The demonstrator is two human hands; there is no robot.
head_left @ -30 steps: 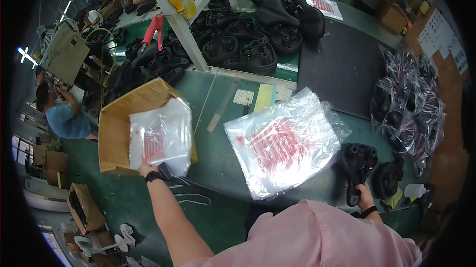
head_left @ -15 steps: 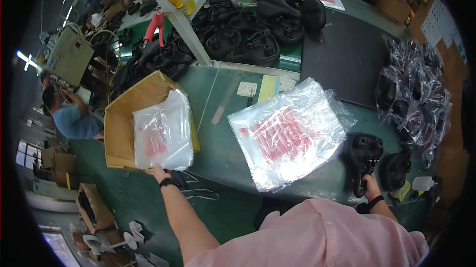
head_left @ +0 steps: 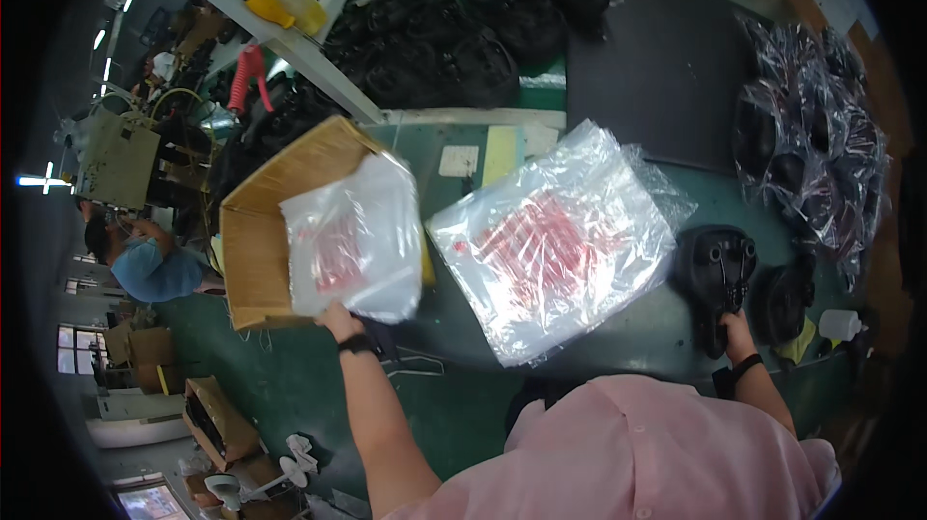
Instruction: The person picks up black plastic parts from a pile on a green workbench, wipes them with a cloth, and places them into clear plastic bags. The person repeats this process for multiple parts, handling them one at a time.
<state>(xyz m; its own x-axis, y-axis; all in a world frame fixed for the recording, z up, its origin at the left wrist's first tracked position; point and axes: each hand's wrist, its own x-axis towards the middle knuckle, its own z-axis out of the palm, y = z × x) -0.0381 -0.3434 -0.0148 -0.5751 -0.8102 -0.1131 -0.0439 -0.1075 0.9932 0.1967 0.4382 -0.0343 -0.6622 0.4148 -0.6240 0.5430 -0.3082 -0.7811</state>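
My left hand (head_left: 340, 320) is closed on the lower edge of a clear plastic bag (head_left: 372, 250) with red print. That bag lies over the open side of a cardboard box (head_left: 253, 250) at the left; whether more bags lie under it I cannot tell. My right hand (head_left: 737, 335) grips the narrow nose of a black bicycle saddle (head_left: 713, 264), which rests underside up at the bench's near right. Between my hands, a stack of clear printed plastic bags (head_left: 550, 245) lies on the green bench.
Another black saddle (head_left: 784, 303) and a small white bottle (head_left: 840, 325) sit right of my right hand. Saddles in clear plastic (head_left: 811, 148) are piled at the far right beside a dark mat (head_left: 657, 76). Bare saddles (head_left: 435, 56) crowd behind a white frame post (head_left: 328, 85). A person (head_left: 154, 264) sits far left.
My left hand and the bag it holds have shifted right, closer to the bag stack. The view has turned a little. My right hand keeps its grip on the saddle.
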